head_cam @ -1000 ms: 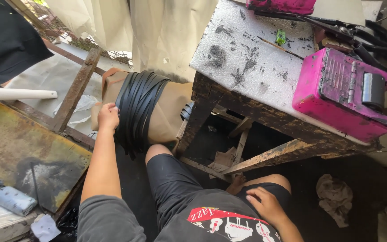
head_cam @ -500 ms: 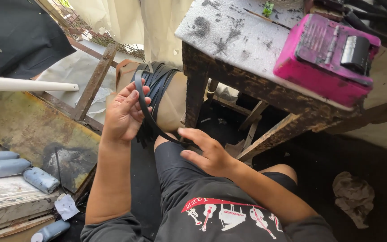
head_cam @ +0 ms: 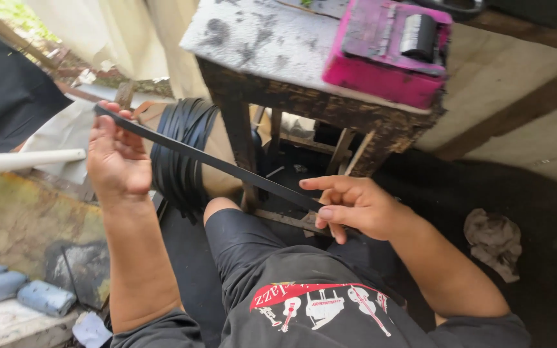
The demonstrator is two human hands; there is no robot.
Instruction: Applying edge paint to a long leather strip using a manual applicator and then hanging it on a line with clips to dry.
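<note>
- A flat black strip [head_cam: 227,166] stretches taut between our two hands, running from 10 o'clock down to the middle of the frame, above our lap and in front of the table leg.
- Our left hand [head_cam: 116,161], raised at 9 o'clock, pinches the upper end of the strip, fingers closed over it near the top edge of the palm.
- Our right hand [head_cam: 356,207], just right of centre, clamps the lower end, thumb pressed underneath and forefinger stretched out along the strip toward 9 o'clock.
- Behind the strip, toward 11 o'clock, a bundle of black strips [head_cam: 185,151] wraps around a tan roll [head_cam: 224,145] that stands on the ground beside the table.
- At 12 o'clock stands a weathered wooden table [head_cam: 272,42] with a pale, stained top; a pink box-shaped tool [head_cam: 381,55] with a black roller sits at its right end, toward 1 o'clock.
- A white pipe [head_cam: 24,161] reaches in from the left edge at 9 o'clock, just beside our left hand.
- Grey-blue cylinders [head_cam: 14,293] lie at 8 o'clock on a worn board.
- A crumpled grey rag [head_cam: 494,238] lies on the dark ground at 4 o'clock, well apart from our right hand.
</note>
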